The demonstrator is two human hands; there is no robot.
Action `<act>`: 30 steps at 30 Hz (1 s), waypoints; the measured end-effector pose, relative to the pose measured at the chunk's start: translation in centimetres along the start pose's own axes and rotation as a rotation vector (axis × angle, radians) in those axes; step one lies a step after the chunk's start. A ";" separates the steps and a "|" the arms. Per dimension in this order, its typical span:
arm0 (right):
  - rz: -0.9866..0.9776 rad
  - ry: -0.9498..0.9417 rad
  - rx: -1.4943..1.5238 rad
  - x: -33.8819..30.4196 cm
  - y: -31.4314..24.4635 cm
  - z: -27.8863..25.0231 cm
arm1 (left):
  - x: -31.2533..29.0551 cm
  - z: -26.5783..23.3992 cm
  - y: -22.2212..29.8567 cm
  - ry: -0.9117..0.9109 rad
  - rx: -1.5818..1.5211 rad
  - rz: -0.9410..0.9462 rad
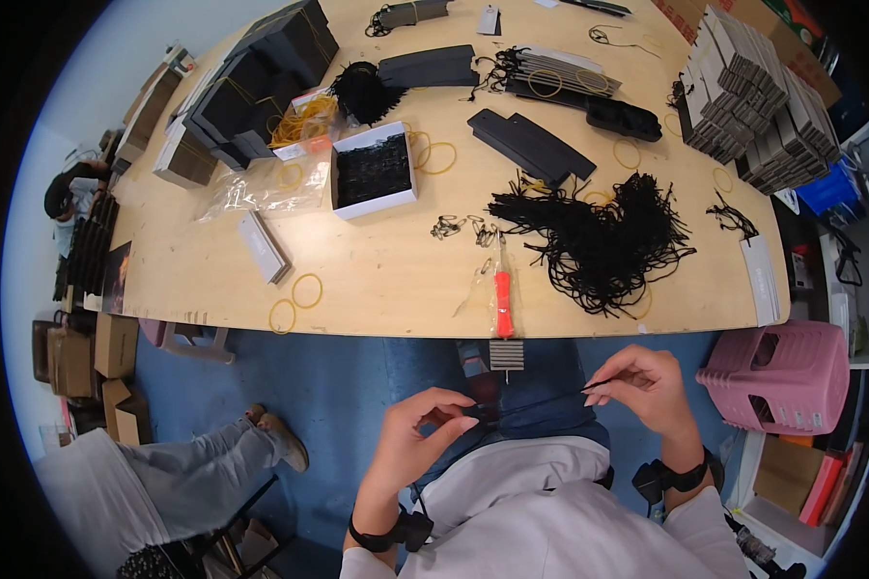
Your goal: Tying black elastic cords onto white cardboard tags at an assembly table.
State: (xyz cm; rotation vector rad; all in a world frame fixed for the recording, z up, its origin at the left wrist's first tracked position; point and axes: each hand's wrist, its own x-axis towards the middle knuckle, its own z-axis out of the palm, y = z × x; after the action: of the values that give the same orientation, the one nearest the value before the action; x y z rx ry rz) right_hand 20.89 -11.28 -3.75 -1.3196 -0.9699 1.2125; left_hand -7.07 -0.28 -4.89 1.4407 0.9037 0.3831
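Observation:
Over my lap, a thin black cord (pixel 536 407) runs between my two hands, hard to make out against the dark jeans. My left hand (pixel 423 432) pinches one end between thumb and fingertips. The other end is caught in the fingertips of my right hand (pixel 642 386), which is a little higher. At the table edge between the hands lies a red-handled tool (pixel 503 304) on a clear plastic bag. Just below that edge shows a small stack of grey strips (pixel 507 355). A tangled heap of black cords (pixel 603 241) spreads on the table ahead of my right hand.
A white box (pixel 374 209) holds black pieces. Dark card stacks (pixel 251 96) stand at left, tied grey card stacks (pixel 763 106) at right. Yellow rubber bands (pixel 307 289) lie scattered. A pink stool (pixel 777 376) is at right. Another person's legs (pixel 212 473) extend at lower left.

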 end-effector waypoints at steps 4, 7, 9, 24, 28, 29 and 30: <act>-0.031 0.022 -0.014 -0.2 0.3 -0.6 | 0.1 0.1 0.0 0.010 -0.070 0.033; -0.040 0.050 -0.023 -0.3 0.4 -0.7 | 0.3 0.4 -0.2 0.015 -0.196 0.067; -0.050 0.060 -0.040 -0.4 0.5 -0.8 | 0.5 0.6 -1.2 -0.024 -0.410 0.105; 0.042 0.000 0.125 -1.6 3.1 -0.6 | 1.7 3.1 -2.6 -0.072 -1.210 -0.023; 0.020 -0.029 0.117 -1.7 2.9 -0.4 | 1.6 3.0 -2.6 -0.071 -1.135 0.007; 0.001 -0.035 0.123 -1.7 2.7 -0.4 | 1.5 3.1 -2.7 -0.074 -1.122 0.017; -0.016 -0.043 0.130 -1.7 2.5 -0.2 | 1.4 3.2 -2.6 -0.074 -1.121 0.014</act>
State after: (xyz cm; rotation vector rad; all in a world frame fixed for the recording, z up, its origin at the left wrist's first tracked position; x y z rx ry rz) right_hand 20.63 -13.26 -6.04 -1.1861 -0.9145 1.2742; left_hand -4.63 -1.80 -8.13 0.4187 0.4554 0.6954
